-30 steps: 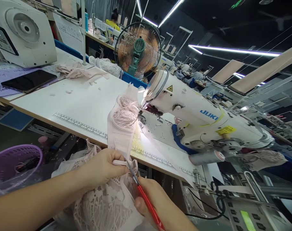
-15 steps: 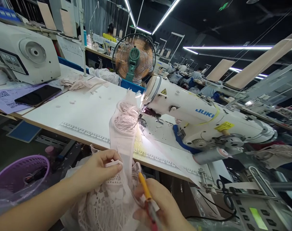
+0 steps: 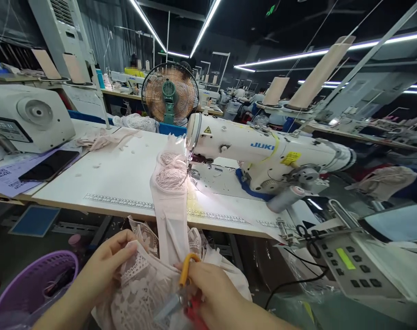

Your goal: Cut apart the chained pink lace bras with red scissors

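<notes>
My left hand (image 3: pixel 121 256) is closed in a pinch on the upper edge of a pale pink lace garment (image 3: pixel 139 288) hanging below the table's front edge. My right hand (image 3: pixel 215 286) grips scissors (image 3: pixel 185 270) with an orange-yellow handle and a red part; their blurred blades point left and down across the lace. Its fingertips are near the garment's upper edge, and whether they also grip the cloth I cannot tell. A pale pink bra (image 3: pixel 169 176) lies beside the needle of the sewing machine (image 3: pixel 229 142), its band running down over the edge between my hands.
A fan (image 3: pixel 170 94) stands behind the table (image 3: pixel 115 183). At left are a second machine (image 3: pixel 33 114), a phone (image 3: pixel 49 166) on papers and a purple basket (image 3: pixel 36 284). At right are a grey thread spool (image 3: pixel 286 198) and a control box (image 3: pixel 353 266).
The view has levelled and shifted. My left hand has moved left and now pinches the lace edge further along. The scissors in my right hand have swung round to point left.
</notes>
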The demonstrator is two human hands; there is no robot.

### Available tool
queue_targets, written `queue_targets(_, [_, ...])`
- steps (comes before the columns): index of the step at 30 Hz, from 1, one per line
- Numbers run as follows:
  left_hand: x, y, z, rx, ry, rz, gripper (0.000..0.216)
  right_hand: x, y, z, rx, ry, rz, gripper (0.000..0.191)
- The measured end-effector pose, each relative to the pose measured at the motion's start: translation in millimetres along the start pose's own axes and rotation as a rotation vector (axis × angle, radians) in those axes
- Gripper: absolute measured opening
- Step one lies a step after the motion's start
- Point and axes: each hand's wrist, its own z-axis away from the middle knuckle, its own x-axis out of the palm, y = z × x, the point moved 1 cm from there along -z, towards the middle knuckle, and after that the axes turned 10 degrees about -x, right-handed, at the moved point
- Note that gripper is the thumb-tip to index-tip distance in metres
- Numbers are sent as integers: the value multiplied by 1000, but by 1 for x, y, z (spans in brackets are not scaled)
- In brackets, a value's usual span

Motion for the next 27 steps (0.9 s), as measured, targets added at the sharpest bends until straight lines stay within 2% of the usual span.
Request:
queue_targets(1, [-4,-3,3,0,25,-5,31,2,1,2,35,-22,7,36])
queue_targets(5, [-17,-15,11,14,63,12,34,6,0,5,104,-135,161,20])
queue_targets(8, [-24,-18,15,56,35,74,35,4,-2,7,120,-146,208,28])
queue_targets(10, [-28,-18,17,52,37,97,35,3,0,9,70,-120,274,32])
queue_targets(13, [-30,-20,19,15,67,120,37,2,2,15,-56,-84,349,23])
queue_targets(18, [-31,-27,24,-90,139,231,41,-8,-4,24,-267,68,388,28])
queue_targets(22, [-33,-30,25,-141,157,294,36,-14,-10,28,-361,147,347,26])
queue_targets(24, [-35,-31,26,-155,183,312,37,-15,-13,30,-306,155,254,20])
queue_targets(27, [-46,-27,37,-116,320,330,42,-20,-18,36,-77,103,34,12])
